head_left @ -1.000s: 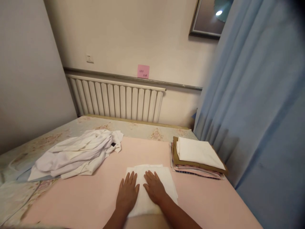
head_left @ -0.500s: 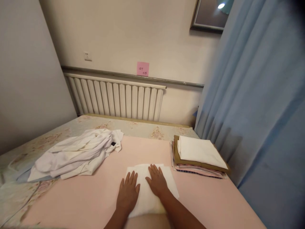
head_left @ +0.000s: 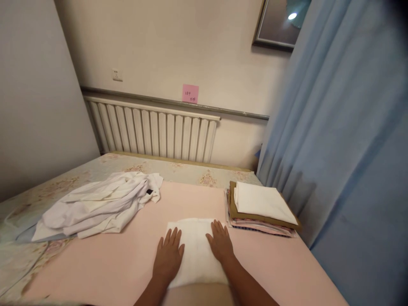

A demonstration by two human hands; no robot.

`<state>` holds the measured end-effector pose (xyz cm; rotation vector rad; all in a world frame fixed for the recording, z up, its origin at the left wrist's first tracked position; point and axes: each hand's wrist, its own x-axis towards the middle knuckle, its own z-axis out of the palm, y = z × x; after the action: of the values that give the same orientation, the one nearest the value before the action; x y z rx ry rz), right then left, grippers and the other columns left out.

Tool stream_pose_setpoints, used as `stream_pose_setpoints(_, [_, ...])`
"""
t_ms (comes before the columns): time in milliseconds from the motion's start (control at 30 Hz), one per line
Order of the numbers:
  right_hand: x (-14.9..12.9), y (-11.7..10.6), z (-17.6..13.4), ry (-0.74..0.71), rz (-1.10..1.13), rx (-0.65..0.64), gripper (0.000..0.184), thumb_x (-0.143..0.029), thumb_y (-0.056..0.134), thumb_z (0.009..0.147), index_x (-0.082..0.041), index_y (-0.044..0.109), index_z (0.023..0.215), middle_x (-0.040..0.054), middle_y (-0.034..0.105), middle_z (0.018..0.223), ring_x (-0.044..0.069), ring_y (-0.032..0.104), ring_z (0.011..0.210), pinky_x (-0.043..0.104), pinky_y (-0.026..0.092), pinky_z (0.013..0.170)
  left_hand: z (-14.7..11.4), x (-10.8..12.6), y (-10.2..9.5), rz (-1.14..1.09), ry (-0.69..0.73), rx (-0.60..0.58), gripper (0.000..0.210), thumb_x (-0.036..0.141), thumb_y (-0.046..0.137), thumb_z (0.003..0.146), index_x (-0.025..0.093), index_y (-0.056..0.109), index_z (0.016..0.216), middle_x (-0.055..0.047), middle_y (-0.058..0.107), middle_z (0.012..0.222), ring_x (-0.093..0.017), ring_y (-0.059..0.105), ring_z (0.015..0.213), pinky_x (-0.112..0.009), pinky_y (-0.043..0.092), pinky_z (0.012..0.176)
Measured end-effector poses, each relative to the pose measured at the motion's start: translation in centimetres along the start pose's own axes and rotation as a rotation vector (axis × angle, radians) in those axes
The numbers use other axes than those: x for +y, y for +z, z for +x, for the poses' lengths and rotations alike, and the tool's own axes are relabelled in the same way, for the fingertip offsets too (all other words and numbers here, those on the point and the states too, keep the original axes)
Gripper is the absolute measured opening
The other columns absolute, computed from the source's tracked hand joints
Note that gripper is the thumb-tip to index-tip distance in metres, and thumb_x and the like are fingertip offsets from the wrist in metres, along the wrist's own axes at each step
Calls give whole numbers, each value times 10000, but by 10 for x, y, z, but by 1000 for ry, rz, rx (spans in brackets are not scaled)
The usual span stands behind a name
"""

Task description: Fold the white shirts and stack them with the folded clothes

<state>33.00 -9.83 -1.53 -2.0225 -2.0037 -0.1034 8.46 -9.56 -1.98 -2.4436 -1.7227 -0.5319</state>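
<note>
A white folded cloth (head_left: 196, 255) lies flat on the pink sheet in front of me. My left hand (head_left: 168, 255) rests palm down along its left edge, fingers stretched out. Over its right edge lies my right hand (head_left: 220, 243), flat, with the thumb spread toward the middle. Neither hand grips anything. To the right is a stack of folded cloths, with a white folded cloth (head_left: 264, 199) on top of a brown one (head_left: 233, 204). Rumpled white garments (head_left: 102, 206) are heaped on the left, a small black patch showing on them.
The pink sheet (head_left: 105, 267) covers part of a flowered bedspread (head_left: 175, 166). Behind the bed stand a white radiator (head_left: 153, 129) and a wall with a pink note (head_left: 190, 93). A blue curtain (head_left: 331, 127) hangs close along the right side.
My right hand has slid right across the white cloth to its right edge. My left hand stays flat near the left edge. The view has shifted slightly.
</note>
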Motion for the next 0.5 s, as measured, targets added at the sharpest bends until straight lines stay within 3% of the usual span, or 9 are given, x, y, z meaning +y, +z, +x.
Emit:
stream_pose_setpoints(300, [9,1,-36,31,-23,60,569,-470,270,969,-144,431,1406,91,357,1485,250,282,1398,447,207,1144,3,4,-9,22,-29,-70,528,368,299,923,203,430,1406,-65,385,1491,-288,301,1390,-545,241,1094])
stream_pose_setpoints(500, [9,6,-44,22,-15,163,545,-455,279,978,-134,484,1368,105,433,1439,262,349,1365,441,236,1137,25,29,-25,88,-80,-128,516,293,308,907,155,471,1377,-110,419,1469,-317,293,1389,-602,174,1100])
